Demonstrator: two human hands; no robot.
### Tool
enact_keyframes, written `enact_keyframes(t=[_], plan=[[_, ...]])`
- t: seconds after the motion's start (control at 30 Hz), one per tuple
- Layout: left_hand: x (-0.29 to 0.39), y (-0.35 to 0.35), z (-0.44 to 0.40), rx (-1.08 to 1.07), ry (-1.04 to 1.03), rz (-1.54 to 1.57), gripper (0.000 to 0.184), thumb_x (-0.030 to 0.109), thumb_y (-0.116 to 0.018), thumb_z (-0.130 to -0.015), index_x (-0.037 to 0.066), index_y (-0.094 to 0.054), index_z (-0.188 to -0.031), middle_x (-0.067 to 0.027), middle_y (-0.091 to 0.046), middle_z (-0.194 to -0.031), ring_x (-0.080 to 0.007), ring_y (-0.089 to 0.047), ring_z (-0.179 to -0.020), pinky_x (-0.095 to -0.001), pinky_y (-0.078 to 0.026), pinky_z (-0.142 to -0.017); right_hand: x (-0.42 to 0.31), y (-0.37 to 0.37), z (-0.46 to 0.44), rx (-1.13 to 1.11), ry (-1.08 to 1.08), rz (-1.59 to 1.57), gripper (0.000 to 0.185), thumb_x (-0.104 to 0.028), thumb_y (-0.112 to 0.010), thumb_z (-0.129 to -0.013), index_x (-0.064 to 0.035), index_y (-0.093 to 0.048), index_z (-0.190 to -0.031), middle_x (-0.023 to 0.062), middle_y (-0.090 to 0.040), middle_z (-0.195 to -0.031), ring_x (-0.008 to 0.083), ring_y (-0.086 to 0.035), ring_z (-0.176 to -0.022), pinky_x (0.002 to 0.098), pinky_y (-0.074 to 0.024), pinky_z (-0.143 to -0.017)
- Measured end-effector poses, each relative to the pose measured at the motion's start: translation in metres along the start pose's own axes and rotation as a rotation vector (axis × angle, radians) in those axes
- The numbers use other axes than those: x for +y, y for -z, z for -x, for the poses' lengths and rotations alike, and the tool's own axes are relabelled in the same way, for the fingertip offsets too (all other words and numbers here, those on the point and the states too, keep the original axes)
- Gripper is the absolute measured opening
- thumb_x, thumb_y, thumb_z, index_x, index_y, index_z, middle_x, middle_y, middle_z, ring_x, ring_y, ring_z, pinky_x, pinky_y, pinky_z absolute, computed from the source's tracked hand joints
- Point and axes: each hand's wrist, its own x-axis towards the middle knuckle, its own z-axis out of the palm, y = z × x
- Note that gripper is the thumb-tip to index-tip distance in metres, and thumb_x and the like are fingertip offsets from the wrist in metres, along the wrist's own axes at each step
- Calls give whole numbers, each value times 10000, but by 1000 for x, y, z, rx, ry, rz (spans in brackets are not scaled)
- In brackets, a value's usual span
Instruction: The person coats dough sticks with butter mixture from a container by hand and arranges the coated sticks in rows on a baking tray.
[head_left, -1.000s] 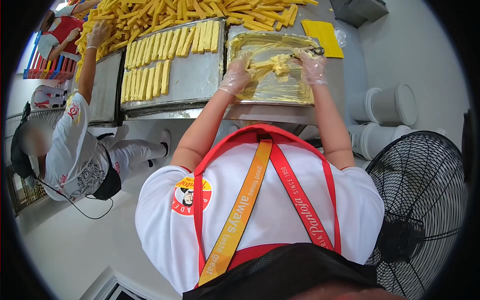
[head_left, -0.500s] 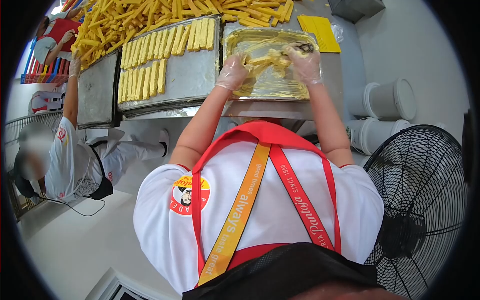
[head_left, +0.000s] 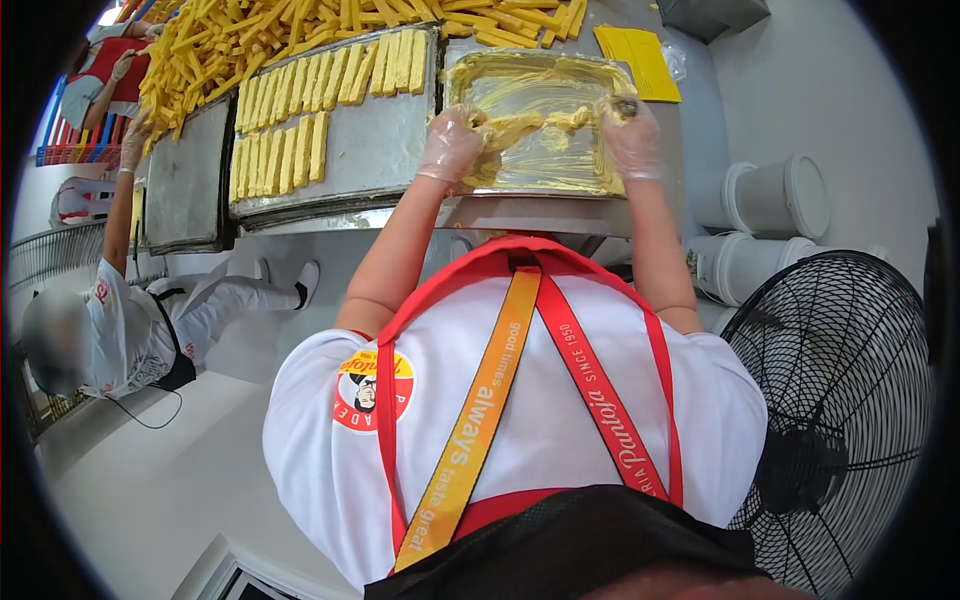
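A shallow metal tray [head_left: 540, 190], smeared with pale yellow cream, lies in front of me. At its left side my left hand [head_left: 452, 147], in a clear glove, is closed round the end of a cream-coated bread stick [head_left: 512, 130]. My right hand [head_left: 631, 145], also gloved, is closed at the tray's right edge. A dark object [head_left: 625, 107] shows at its fingers; its kind is unclear. A clump of cream [head_left: 565, 122] lies in the tray between the hands.
Left of the tray, coated sticks [head_left: 330, 80] stand in two rows on a baking sheet [head_left: 365, 150]. Behind lies a heap of yellow sticks [head_left: 240, 40]. A yellow sheet [head_left: 640, 62] lies at the right. A co-worker [head_left: 130, 330] reaches to the heap. Buckets [head_left: 775, 195] and a fan [head_left: 830, 420] stand right.
My hands have moved apart: the right went right and down to the tray's edge, the left slightly left. The co-worker at left has shifted left.
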Motion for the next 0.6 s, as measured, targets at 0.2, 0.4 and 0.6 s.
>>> enact_keyframes(t=[0.2,0.4,0.6], plan=[[1,-4,-4,-72,34,-14,250,168,-635,-741,59,-702,-955,-229,-666,-890,-374,-641,-862,-414,-502,-819,-26,-27,12,-39,-12,-307,279,-176,-718,-779,-15,-637,-993,123,-683,-884,194,-657,-830,337,-509,-741],[22,-4,-1,-101,49,24,257,133,-634,-715,30,-691,-943,-244,-654,-876,-401,-626,-865,-431,-494,-827,-64,-21,28,-225,81,-389,171,-69,-681,-838,-3,-621,-984,73,-681,-900,156,-658,-794,276,-532,-718],[2,-15,0,55,-108,-68,241,131,-638,-736,-14,-653,-928,-260,-643,-938,-417,-609,-898,-447,-488,-811,-42,-15,18,-309,-282,-1035,188,-34,-670,-842,19,-583,-1000,88,-650,-886,187,-673,-821,306,-607,-696]])
